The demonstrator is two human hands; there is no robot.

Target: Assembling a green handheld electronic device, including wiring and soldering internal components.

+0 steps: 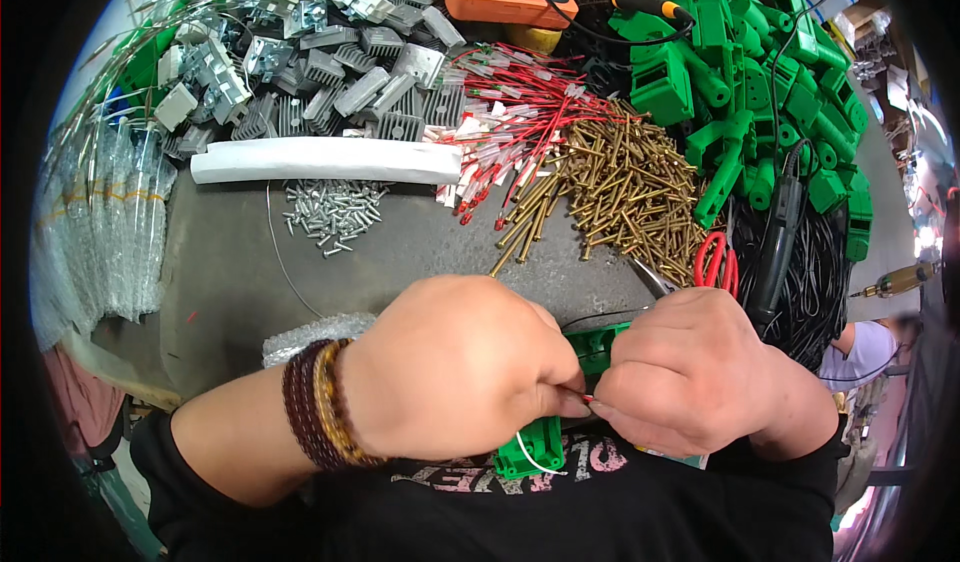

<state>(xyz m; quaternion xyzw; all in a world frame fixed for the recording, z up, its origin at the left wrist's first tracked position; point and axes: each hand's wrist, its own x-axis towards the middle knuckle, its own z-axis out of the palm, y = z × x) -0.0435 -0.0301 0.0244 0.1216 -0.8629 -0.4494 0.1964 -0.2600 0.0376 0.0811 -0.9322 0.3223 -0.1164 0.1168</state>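
My left hand, with beaded bracelets at the wrist, and my right hand meet close to my body. Both are closed in a pinch, fingertips almost touching. A short bit of thin red wire shows between them; its ends are hidden in the fingers. Below and behind the hands lies an open green plastic housing, with another green part of it showing beyond the fingers. A white wire curves out over the housing's near end.
Beyond the hands lie silver screws, a white rolled strip, grey heatsinks, red-wired parts and long brass-coloured screws. Green housings, red-handled scissors and black cables are rightward. An orange multimeter sits far back.
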